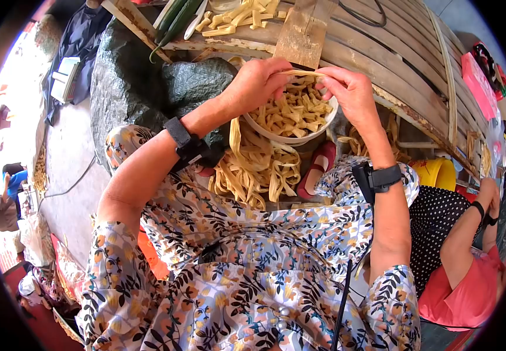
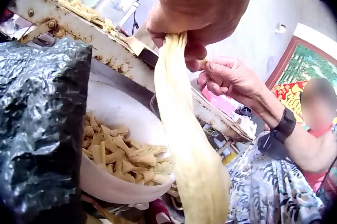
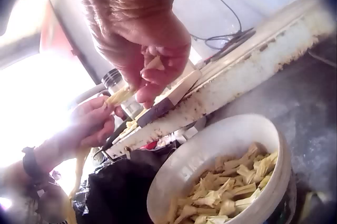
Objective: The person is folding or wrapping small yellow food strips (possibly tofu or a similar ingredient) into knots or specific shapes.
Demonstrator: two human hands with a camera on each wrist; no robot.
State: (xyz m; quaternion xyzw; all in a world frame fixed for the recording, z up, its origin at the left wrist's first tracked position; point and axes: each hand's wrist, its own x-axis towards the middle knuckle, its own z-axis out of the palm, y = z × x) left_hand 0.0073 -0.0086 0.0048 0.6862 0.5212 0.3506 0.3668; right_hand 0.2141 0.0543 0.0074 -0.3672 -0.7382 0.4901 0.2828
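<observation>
A pale yellow strip [image 1: 303, 73] is stretched between the two hands above a white bucket [image 1: 291, 140] of short knotted yellow pieces [image 1: 300, 108]. The left hand [image 1: 256, 85] grips the strip, and its long end [image 2: 184, 129] hangs below that hand in the left wrist view. Thumb and fingers of the right hand [image 1: 349, 96] pinch the other end; a small pale piece [image 3: 154, 64] also shows among its fingers in the right wrist view. More long strips [image 1: 253, 169] lie in a heap below the bucket.
A slatted table [image 1: 393, 76] with a rusty edge stands beyond the bucket, bearing a wooden board [image 1: 304, 32], cut yellow pieces [image 1: 244, 16] and green cucumbers [image 1: 181, 23]. Dark plastic [image 1: 118, 88] is at the left. Another person's arm [image 1: 462, 234] and a yellow bucket [image 1: 434, 173] are at the right.
</observation>
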